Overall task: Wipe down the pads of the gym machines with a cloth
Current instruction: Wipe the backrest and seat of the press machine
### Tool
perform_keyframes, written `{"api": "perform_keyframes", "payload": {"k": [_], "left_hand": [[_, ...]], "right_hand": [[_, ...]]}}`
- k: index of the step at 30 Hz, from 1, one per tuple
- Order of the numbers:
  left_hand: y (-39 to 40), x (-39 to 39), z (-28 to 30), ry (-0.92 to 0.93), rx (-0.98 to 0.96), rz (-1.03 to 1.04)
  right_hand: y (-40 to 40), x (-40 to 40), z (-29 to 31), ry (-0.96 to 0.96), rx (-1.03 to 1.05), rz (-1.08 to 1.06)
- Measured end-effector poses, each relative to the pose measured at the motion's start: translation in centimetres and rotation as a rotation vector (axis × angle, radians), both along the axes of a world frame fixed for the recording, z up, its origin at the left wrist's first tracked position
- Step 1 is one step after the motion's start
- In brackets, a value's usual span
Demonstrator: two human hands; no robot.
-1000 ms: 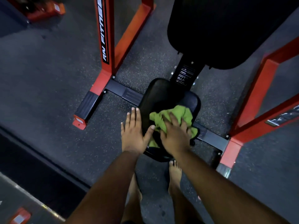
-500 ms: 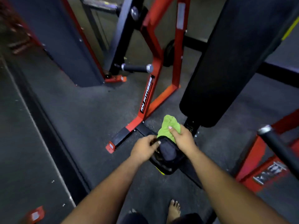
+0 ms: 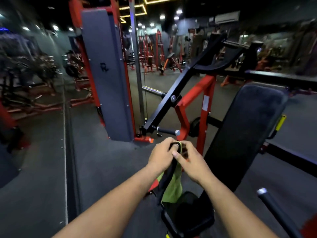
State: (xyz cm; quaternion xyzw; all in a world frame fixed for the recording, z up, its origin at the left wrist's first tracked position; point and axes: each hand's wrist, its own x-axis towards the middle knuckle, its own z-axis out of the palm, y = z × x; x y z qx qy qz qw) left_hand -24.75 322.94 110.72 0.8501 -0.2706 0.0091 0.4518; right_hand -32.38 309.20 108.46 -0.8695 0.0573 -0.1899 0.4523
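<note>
My left hand (image 3: 162, 156) and my right hand (image 3: 191, 163) are held together in front of me at chest height, both closed on the top of a green cloth (image 3: 173, 188). The cloth hangs down from my fingers, over the black seat pad (image 3: 192, 219). A narrow black curved strip (image 3: 167, 177) runs down along the cloth from between my hands; I cannot tell what it is. The long black back pad (image 3: 248, 134) leans away to the right of my hands, untouched.
The machine's red frame (image 3: 204, 107) and black lever arm (image 3: 169, 98) stand just beyond my hands. A grey weight-stack tower (image 3: 106, 74) rises to the left. A black handle with a silver cap (image 3: 274, 212) juts in at lower right. More red machines fill the background.
My view has tilted up from the floor to the room. Both hands came off the seat pad and rose together, lifting the green cloth into the air.
</note>
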Motion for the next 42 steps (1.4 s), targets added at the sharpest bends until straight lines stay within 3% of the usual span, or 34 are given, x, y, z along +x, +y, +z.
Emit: {"api": "perform_keyframes", "payload": {"k": [3, 7, 11, 14, 17, 22, 24, 27, 30, 33, 39, 42], "left_hand": [[1.1, -1.4, 2.0, -0.055, -0.041, 0.007], [1.7, -4.0, 4.5, -0.147, 0.02, 0.059], [1.8, -6.5, 6.4, -0.21, 0.06, 0.193], [2.0, -7.8, 7.4, -0.179, 0.013, 0.328], [1.6, -9.2, 7.6, -0.134, 0.054, 0.417], [-1.9, -13.4, 7.6, -0.017, 0.27, 0.472], [-4.2, -15.0, 6.6, 0.135, 0.143, 0.442], [-8.0, -17.8, 4.4, 0.339, -0.237, 0.382], [-13.0, -22.4, 3.9, 0.41, -0.398, 0.257], [-16.2, -25.3, 3.4, 0.436, -0.385, 0.168], [-20.3, -29.6, 2.3, 0.378, -0.566, 0.36], [-21.5, -31.2, 1.8, 0.285, -0.478, 0.332]], "right_hand": [[0.1, -1.7, 1.4, 0.058, -0.037, 0.015], [0.1, -4.6, 2.8, 0.17, -0.271, -0.077], [-1.3, -7.5, 4.1, 0.345, -0.476, -0.196], [-4.3, -9.9, 4.0, 0.477, -0.506, -0.18], [-7.8, -11.6, 3.9, 0.458, -0.358, -0.157], [-12.0, -12.8, 5.0, 0.236, -0.137, -0.091], [-13.1, -13.4, 5.2, 0.168, -0.039, -0.039], [-14.3, -14.6, 5.1, 0.074, 0.16, 0.069], [-16.2, -16.4, 4.7, 0.049, 0.156, 0.158], [-17.8, -18.4, 4.3, 0.086, 0.282, 0.185], [-21.0, -22.1, 4.3, 0.269, 0.6, 0.287], [-21.4, -23.1, 4.9, 0.282, 0.763, 0.305]]}}
